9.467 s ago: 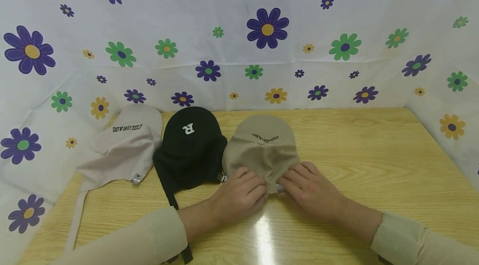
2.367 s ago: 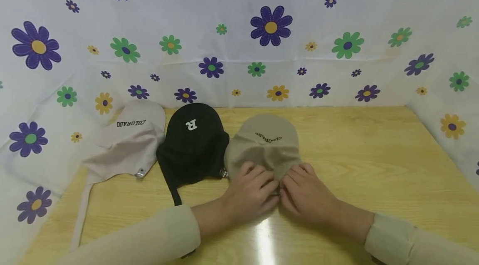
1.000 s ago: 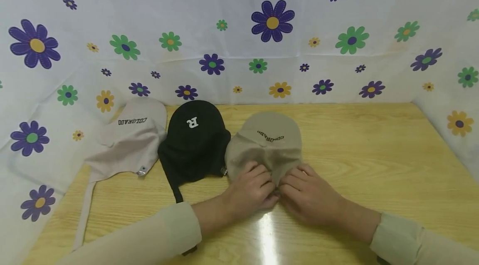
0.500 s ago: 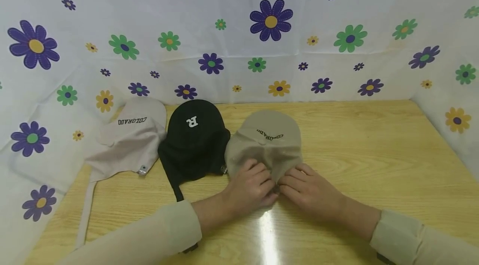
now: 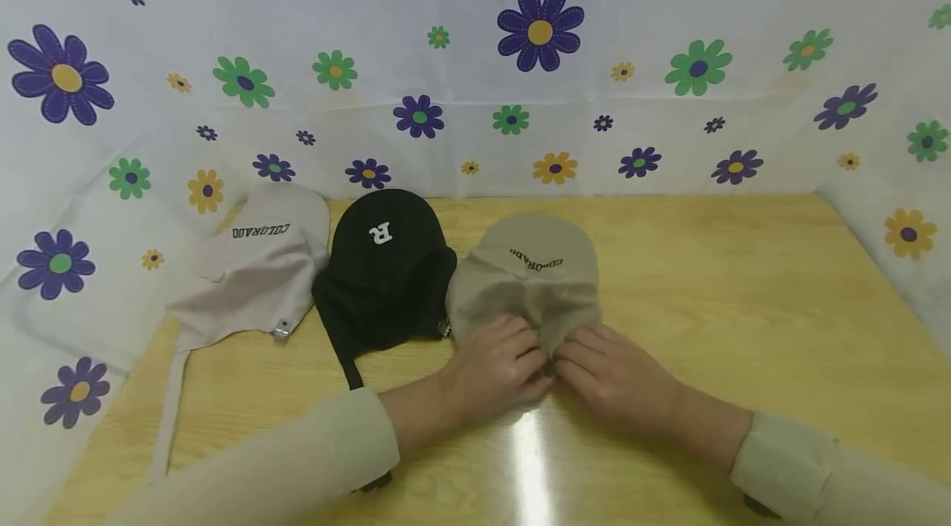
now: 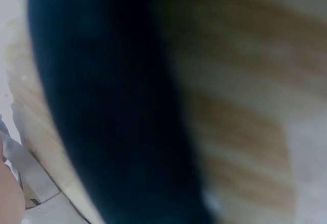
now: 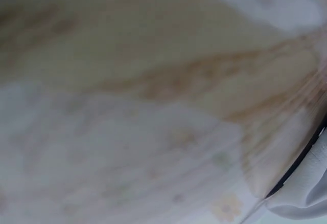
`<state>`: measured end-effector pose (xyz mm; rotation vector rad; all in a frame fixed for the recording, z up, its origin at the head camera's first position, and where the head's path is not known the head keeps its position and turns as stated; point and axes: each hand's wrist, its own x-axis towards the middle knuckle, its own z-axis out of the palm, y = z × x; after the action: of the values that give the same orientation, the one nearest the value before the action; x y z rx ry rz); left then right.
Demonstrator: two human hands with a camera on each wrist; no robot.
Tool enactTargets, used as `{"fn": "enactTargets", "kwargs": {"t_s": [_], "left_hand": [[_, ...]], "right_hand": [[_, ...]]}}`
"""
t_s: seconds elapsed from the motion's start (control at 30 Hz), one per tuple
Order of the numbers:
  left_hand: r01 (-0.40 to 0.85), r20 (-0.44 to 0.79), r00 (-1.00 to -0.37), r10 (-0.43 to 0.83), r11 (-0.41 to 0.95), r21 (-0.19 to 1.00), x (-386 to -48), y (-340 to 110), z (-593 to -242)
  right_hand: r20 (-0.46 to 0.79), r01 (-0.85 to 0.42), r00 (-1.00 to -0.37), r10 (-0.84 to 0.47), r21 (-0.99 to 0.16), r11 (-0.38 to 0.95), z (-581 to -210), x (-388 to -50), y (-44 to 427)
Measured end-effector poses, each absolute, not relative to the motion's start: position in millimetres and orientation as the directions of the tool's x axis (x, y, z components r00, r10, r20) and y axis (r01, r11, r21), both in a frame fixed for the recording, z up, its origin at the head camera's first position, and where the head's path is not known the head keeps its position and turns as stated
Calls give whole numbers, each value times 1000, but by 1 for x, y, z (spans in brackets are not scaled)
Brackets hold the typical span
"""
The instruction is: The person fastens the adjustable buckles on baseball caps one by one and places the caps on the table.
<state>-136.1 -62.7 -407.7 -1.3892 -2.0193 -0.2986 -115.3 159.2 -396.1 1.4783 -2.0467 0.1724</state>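
Observation:
A khaki baseball cap (image 5: 538, 245) lies on the table with its "COLORADO" lettering upside down to me. My left hand (image 5: 494, 365) has curled fingers gripping the cap's near edge. Close beside it, my right hand (image 5: 617, 373) pinches the same edge from the right. The fingertips almost meet, and they hide what lies between them. In the left wrist view a beige strap (image 6: 33, 173) shows at the lower left, with part of the left hand (image 6: 10, 196) at the border. The right wrist view is mostly blurred and shows no fingers.
Left of the khaki cap lies a black baseball cap (image 5: 386, 262) with a white R, touching it. Farther left is a pale pinkish baseball cap (image 5: 260, 278), its strap trailing toward me. A flowered cloth (image 5: 461, 14) hangs behind the wooden table (image 5: 743, 286).
Since the oldest frame, both hands have come together at the cap's near edge, covering a greyish piece seen between them earlier. Over the last second they barely shift; the head view tilts slightly.

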Motion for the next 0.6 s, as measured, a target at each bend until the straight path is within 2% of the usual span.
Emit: {"fn": "enactTargets", "kwargs": {"t_s": [0.23, 0.6], "left_hand": [[893, 621, -195, 759, 400, -208, -137, -62, -403], [874, 594, -224, 772, 428, -228, -134, -62, -403]], "right_hand": [[531, -888, -186, -827, 269, 373, -395, -117, 159], [523, -882, -193, -830, 277, 380, -398, -115, 157]]}}
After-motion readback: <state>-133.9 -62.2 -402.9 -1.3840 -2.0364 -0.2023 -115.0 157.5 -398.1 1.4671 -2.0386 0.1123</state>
